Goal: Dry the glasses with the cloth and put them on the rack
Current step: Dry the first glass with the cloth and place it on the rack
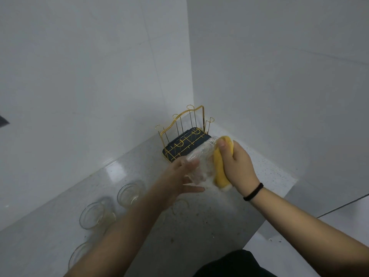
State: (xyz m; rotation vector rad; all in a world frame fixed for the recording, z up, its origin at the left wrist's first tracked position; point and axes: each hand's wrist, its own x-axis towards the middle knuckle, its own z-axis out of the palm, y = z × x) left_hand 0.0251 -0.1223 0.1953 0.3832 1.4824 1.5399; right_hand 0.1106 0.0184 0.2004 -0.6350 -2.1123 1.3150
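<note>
My left hand [182,176] grips a clear textured glass [201,156] held in the air above the counter, tilted with one end toward the rack. My right hand [238,164] presses a yellow cloth [219,166] against the glass's right side. Behind the glass, in the corner, stands the gold wire rack [179,128] on a dark blue tray [175,142]; no glass hangs on it. More clear glasses stand on the counter at the left: one [129,193] near my left forearm, one [95,214] further left, and one [79,254] partly hidden by my arm.
The speckled grey counter [199,226] runs into a corner between two white tiled walls. Its edge drops off at the right to a white floor [339,212]. A black band circles my right wrist [253,192]. Another glass [179,206] shows faintly under my left forearm.
</note>
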